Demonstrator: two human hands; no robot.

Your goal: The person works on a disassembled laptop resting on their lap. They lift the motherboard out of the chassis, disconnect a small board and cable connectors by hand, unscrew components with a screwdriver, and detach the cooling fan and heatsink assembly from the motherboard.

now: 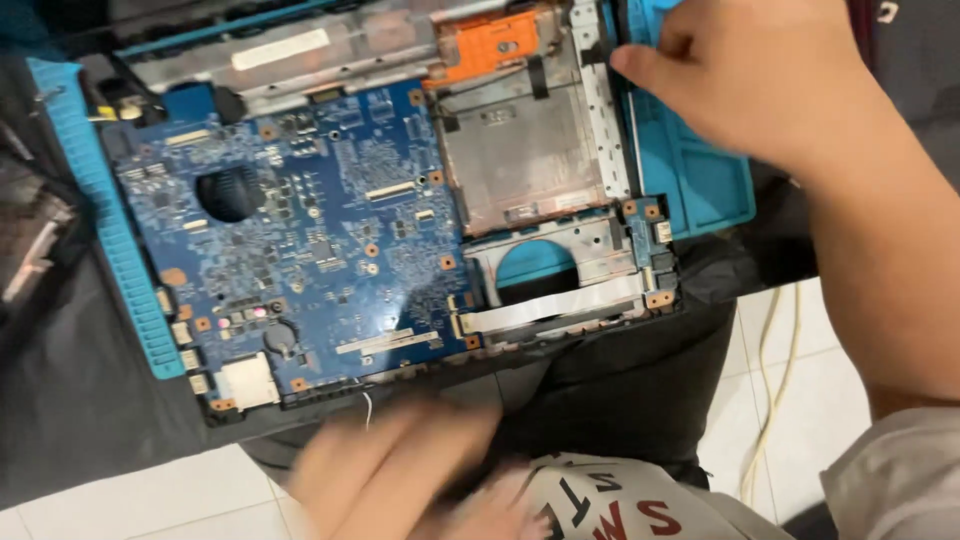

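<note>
An opened laptop base [400, 200] lies on a blue mat [700, 170], which seems to rest across the person's lap above a white tiled floor [120, 490].

The right hand [760, 70] reaches in from the upper right, forearm running down the right side. Its fingers are curled, and the thumb tip presses the base's far right edge beside the metal frame; the grip grasps nothing that can be seen.

The left hand [390, 470] is at the near edge of the base, motion-blurred, fingers stretched out flat; whether its grip holds anything cannot be told.

Inside the base, a blue circuit board [290, 230] fills the left and middle. Right of it is an empty silver metal bay [520, 160], with an orange plastic piece [490, 45] at the far edge. A flat white ribbon cable [550, 305] crosses the near right corner.
</note>
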